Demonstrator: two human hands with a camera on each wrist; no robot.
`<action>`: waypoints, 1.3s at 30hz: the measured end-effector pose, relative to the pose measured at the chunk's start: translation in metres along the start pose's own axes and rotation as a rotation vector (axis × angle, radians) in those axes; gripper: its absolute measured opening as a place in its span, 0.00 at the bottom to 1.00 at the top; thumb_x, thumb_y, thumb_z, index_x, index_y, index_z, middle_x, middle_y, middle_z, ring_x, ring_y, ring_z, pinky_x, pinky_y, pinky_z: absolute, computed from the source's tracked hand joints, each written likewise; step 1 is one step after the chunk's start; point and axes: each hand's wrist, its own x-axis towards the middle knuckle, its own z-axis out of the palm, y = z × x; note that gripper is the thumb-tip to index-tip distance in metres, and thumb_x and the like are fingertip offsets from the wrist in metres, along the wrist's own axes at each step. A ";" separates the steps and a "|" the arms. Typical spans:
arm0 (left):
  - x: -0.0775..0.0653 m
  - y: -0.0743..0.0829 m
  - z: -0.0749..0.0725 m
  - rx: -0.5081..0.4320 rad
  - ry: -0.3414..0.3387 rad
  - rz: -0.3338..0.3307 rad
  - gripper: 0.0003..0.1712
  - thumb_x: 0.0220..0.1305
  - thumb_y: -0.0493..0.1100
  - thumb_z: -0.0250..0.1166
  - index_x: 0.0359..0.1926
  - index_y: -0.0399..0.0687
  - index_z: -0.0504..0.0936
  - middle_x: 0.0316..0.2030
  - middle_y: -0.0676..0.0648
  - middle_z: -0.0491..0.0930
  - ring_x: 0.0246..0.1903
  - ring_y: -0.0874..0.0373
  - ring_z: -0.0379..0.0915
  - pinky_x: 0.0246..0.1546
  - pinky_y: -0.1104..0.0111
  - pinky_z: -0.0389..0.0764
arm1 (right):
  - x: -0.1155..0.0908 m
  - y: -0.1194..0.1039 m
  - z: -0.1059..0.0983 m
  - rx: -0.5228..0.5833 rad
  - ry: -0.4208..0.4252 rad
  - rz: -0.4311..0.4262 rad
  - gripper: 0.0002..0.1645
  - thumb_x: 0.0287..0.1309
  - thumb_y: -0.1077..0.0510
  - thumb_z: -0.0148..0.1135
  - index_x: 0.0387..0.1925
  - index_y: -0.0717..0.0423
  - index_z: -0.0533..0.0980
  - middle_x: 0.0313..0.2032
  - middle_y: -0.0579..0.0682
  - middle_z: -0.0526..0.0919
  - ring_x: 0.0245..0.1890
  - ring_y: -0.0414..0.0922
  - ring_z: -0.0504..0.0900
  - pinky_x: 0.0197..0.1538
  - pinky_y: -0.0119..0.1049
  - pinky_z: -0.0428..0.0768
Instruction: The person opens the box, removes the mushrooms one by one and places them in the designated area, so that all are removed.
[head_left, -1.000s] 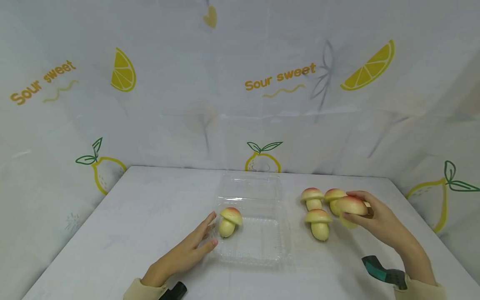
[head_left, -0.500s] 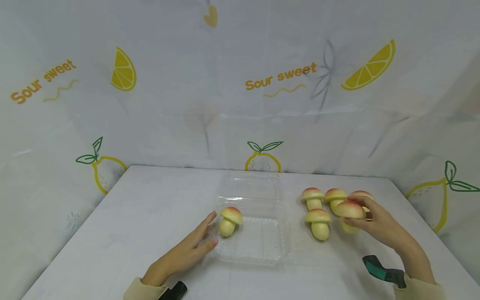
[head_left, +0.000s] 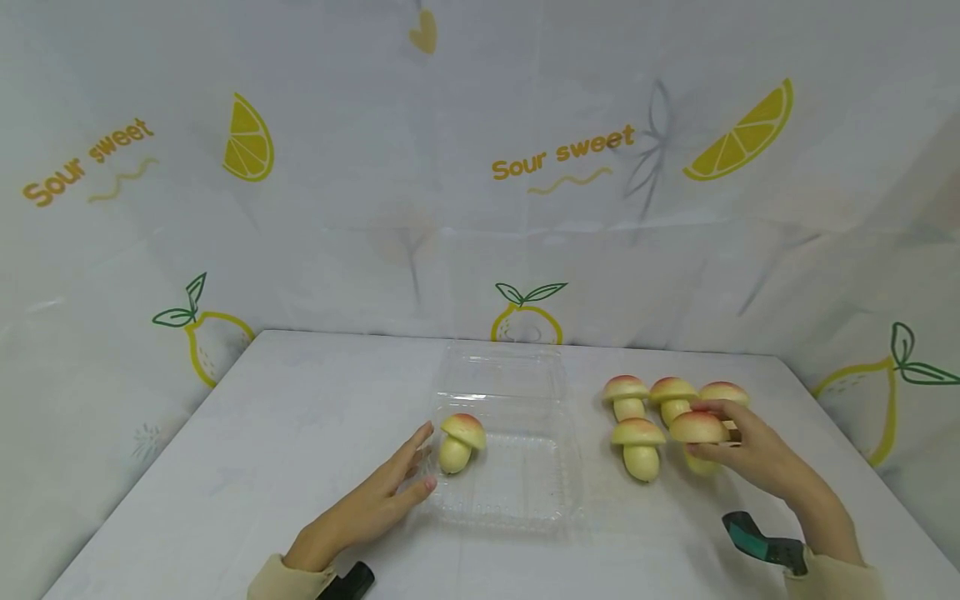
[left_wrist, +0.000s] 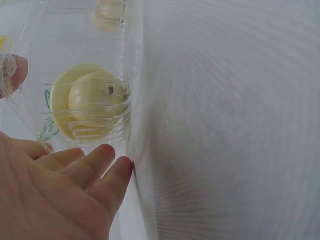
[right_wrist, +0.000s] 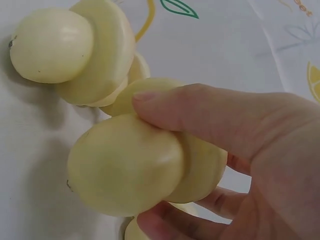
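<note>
My right hand [head_left: 750,437] grips a toy mushroom [head_left: 699,427] with a red-tinged cap and pale yellow stem, at the right of the table. Thumb and fingers go around its cap and the top of its stem [right_wrist: 125,165] in the right wrist view. My left hand [head_left: 382,492] lies along the left wall of a clear plastic clamshell box [head_left: 517,508], fingers extended and fingertips at the wall [left_wrist: 95,135]. Inside the box, on its left side, leans another mushroom [head_left: 461,443]. The box's lid [head_left: 498,371] is folded back behind it.
Around the right hand stand more toy mushrooms: one in front left [head_left: 637,450], one at the back left [head_left: 626,397], one at the back middle [head_left: 672,397], one at the back right [head_left: 724,392] partly hidden by the hand. A lemon-print cloth [head_left: 360,275] hangs behind the table.
The right hand has brought its mushroom slightly nearer and downward, uncovering the mushroom at the back right. The left hand and the box have stayed in place.
</note>
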 end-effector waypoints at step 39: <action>-0.001 0.000 0.000 0.004 0.001 0.000 0.43 0.77 0.52 0.50 0.80 0.51 0.35 0.80 0.42 0.37 0.74 0.32 0.49 0.69 0.36 0.58 | 0.006 0.007 0.011 0.000 -0.055 0.085 0.41 0.62 0.52 0.66 0.63 0.75 0.58 0.61 0.75 0.65 0.56 0.71 0.73 0.46 0.46 0.80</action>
